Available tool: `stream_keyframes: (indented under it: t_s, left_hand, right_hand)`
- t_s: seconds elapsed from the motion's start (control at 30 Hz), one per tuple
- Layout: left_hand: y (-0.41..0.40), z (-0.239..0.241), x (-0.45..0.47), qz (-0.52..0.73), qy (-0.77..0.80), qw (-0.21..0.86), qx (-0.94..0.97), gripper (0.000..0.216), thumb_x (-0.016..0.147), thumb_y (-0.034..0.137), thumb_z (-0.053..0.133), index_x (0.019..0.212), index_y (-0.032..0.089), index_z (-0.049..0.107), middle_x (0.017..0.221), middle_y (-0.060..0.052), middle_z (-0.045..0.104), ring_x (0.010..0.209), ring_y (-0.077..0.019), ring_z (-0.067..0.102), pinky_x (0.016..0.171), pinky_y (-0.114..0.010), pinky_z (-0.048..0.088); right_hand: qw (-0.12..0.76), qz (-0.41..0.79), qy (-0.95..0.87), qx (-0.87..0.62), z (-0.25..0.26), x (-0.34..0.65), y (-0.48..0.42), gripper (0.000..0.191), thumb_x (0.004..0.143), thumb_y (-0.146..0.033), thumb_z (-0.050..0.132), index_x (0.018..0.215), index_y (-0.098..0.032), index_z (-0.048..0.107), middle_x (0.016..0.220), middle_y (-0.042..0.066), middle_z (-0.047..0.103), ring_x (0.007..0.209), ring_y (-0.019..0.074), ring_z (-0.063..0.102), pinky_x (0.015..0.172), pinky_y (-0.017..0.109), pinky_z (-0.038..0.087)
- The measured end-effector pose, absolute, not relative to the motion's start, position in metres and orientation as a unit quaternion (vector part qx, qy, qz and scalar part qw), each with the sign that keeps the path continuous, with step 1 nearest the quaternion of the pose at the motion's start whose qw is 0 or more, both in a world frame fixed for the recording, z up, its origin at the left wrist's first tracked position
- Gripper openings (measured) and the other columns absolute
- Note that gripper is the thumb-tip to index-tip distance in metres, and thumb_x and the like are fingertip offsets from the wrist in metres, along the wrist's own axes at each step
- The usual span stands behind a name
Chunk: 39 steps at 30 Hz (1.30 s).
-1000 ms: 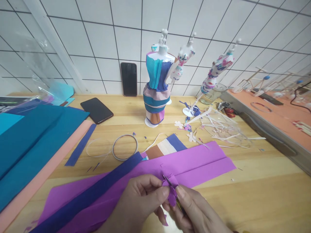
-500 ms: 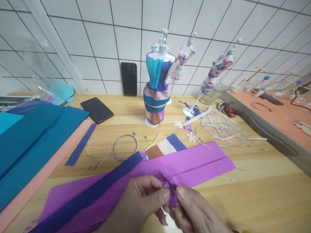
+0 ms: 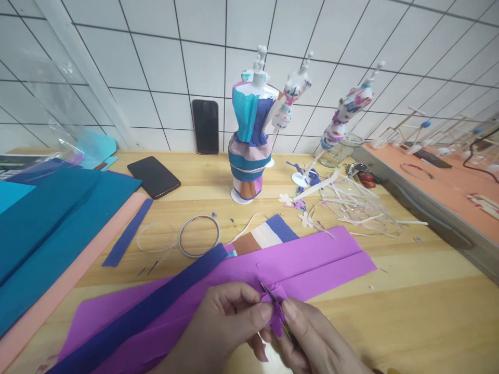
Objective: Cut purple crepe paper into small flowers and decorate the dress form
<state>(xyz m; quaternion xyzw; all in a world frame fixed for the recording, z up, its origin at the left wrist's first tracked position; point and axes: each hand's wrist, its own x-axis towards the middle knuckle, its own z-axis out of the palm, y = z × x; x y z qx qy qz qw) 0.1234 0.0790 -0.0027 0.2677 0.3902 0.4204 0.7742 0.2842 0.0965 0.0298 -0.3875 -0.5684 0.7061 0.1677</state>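
Observation:
My left hand (image 3: 228,322) is closed, pinching a small cut piece of purple crepe paper (image 3: 277,318) between thumb and fingers. My right hand (image 3: 314,335) grips a small pair of scissors (image 3: 267,290); their dark blades point up and left across the purple piece, and most of the handle is hidden in the palm. Under both hands lies a long folded purple crepe paper sheet (image 3: 319,254). A dark blue strip (image 3: 156,306) runs diagonally over its left part. Beyond the sheet sticks out a piece with brown, cream and blue stripes (image 3: 268,235).
A dress form in a multicoloured paper outfit (image 3: 250,140) stands before the tiled wall, with smaller mannequins (image 3: 345,117) beside it. Two phones (image 3: 154,176), a wire ring (image 3: 199,236), teal paper (image 3: 66,202), white scraps and plastic (image 3: 351,202), and a jar (image 3: 343,150) surround the work.
The view has shifted very slightly. Both hands, the scissors and the purple piece keep almost the same position.

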Motion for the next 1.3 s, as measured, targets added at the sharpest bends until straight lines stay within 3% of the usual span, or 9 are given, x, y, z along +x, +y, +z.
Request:
stream_keyframes:
  t_s: [0.17,0.37,0.6,0.83,1.13,1.3]
  left_hand:
    - [0.079,0.000,0.125,0.420,0.401,0.771,0.262,0.034,0.063,0.045,0.078,0.061,0.014,0.063,0.055,0.000,0.062,0.047,-0.0092,0.055,0.045,-0.020,0.045]
    - [0.080,0.003,0.125,0.421,0.403,0.768,0.264,0.037,0.064,0.048,0.076,0.065,0.014,0.061,0.057,0.000,0.062,0.047,-0.0098,0.056,0.044,-0.020,0.045]
    - [0.081,-0.001,0.126,0.408,0.416,0.755,0.301,0.039,0.063,0.050,0.075,0.061,0.015,0.057,0.051,0.002,0.058,0.041,-0.0079,0.053,0.043,-0.019,0.044]
    - [0.078,-0.003,0.123,0.408,0.404,0.753,0.321,0.028,0.073,0.040,0.070,0.065,0.015,0.060,0.055,0.003,0.059,0.046,-0.0082,0.056,0.047,-0.019,0.046]
    - [0.078,0.002,0.124,0.421,0.435,0.730,0.317,0.023,0.069,0.032,0.071,0.062,0.015,0.059,0.051,0.004,0.058,0.040,-0.0069,0.054,0.043,-0.018,0.044]
    - [0.081,0.005,0.124,0.414,0.435,0.733,0.320,0.021,0.069,0.031,0.070,0.063,0.014,0.059,0.053,0.003,0.059,0.042,-0.0079,0.055,0.045,-0.019,0.045]
  right_hand:
    - [0.197,0.695,-0.567,-0.397,0.023,0.282,0.093,0.067,0.087,-0.070,0.024,0.092,-0.018,0.067,0.052,-0.005,0.037,0.039,0.0099,0.024,0.038,0.023,0.034]
    - [0.199,0.684,-0.575,-0.402,0.020,0.282,0.093,0.061,0.087,-0.068,0.032,0.099,-0.020,0.068,0.059,0.002,0.054,0.041,0.0118,0.037,0.039,0.022,0.041]
    - [0.204,0.675,-0.585,-0.401,0.021,0.283,0.092,0.061,0.091,-0.063,0.027,0.102,-0.019,0.068,0.052,-0.002,0.048,0.038,0.0108,0.035,0.038,0.021,0.040]
    - [0.188,0.673,-0.591,-0.402,0.025,0.286,0.093,0.057,0.093,-0.059,0.029,0.109,-0.020,0.068,0.058,0.001,0.058,0.043,0.0134,0.045,0.046,0.023,0.045]
    - [0.144,0.688,-0.609,-0.367,0.033,0.285,0.101,0.073,0.087,-0.071,0.021,0.096,-0.018,0.070,0.055,-0.003,0.041,0.041,0.0108,0.027,0.042,0.025,0.033]
    - [0.141,0.698,-0.602,-0.363,0.033,0.285,0.102,0.074,0.084,-0.073,0.021,0.091,-0.018,0.069,0.052,-0.005,0.034,0.042,0.0117,0.026,0.044,0.026,0.033]
